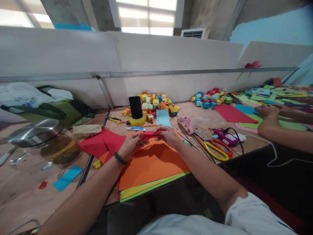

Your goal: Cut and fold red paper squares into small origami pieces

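Note:
Between my two hands is a small piece of red paper [148, 133], pinched at both ends. My left hand [133, 143], with a green bead bracelet at the wrist, grips its left end. The fingers of my right hand [166, 134] are closed on the other end. Below them lies a stack of coloured sheets with an orange sheet [156, 161] on top and yellow and green edges showing. Larger red paper [104, 143] lies left of my left hand. Just beyond the hands are a small blue-and-white tube [136, 129] and a light blue paper [163, 117].
A glass teapot [56, 143] stands at left. A phone [135, 107] leans on a yellow tape roll [137, 120] before heaped folded paper pieces [156, 102]. Right are a pink glue gun [187, 124] and yellow-handled scissors [215, 151]. Another person's hands [269, 116] work at far right.

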A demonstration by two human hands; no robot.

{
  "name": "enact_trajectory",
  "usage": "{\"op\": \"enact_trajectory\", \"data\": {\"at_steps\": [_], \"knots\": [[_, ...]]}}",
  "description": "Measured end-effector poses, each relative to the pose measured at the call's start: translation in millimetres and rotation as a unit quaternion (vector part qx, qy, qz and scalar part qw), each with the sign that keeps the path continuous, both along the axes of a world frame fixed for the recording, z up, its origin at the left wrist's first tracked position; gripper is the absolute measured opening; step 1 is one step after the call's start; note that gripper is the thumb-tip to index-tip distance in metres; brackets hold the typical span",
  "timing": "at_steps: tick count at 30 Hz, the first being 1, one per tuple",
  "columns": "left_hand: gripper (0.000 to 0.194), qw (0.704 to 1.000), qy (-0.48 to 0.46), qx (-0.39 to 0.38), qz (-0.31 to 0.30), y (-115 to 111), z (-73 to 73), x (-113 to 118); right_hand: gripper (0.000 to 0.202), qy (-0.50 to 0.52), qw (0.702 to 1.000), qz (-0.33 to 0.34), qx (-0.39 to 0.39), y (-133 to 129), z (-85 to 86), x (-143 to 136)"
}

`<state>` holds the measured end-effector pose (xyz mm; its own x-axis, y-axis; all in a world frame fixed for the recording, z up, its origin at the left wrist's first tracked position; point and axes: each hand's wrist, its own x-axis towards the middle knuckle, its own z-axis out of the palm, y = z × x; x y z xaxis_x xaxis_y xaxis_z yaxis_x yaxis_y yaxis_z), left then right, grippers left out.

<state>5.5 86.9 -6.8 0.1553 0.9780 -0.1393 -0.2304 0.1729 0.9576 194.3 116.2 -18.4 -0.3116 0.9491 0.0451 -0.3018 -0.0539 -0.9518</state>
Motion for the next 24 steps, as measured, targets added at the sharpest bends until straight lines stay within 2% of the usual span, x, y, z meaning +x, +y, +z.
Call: {"op": "enact_trajectory", "data": {"at_steps": [10,15,20,24], "knots": [[0.015,0.999,-0.001,-0.034,-0.015,0.6,7.9,-1.7,0.011,-0.013,1.0,0.006,0.016,1.7,-1.9,0.8],[0.031,0.996,0.005,-0.081,-0.049,-2.4,8.8,-2.6,0.006,-0.027,0.999,-0.001,0.039,2.0,-3.3,-0.4],[0.021,0.994,0.019,-0.092,-0.057,-2.1,4.5,-3.3,0.003,-0.038,0.998,0.005,0.057,1.3,-2.8,-0.1],[0.022,0.994,0.014,-0.095,-0.059,-2.9,6.5,-2.3,0.005,-0.047,0.998,0.001,0.049,3.7,-5.5,1.8]]}}
